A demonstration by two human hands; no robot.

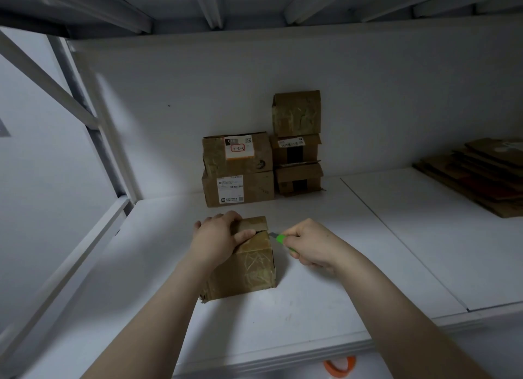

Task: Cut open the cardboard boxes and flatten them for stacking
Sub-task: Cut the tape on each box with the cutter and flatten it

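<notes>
A small taped cardboard box stands on the white shelf in front of me. My left hand grips its top from the left, fingers curled over the far flap and thumb on the lid. My right hand holds a green utility knife at the box's upper right edge, with the blade tip at the seam between the top flaps.
Against the back wall stand two stacks of sealed boxes: two larger ones on the left and three smaller ones on the right. Flattened cardboard lies piled at the far right. An orange tape roll shows below the shelf edge.
</notes>
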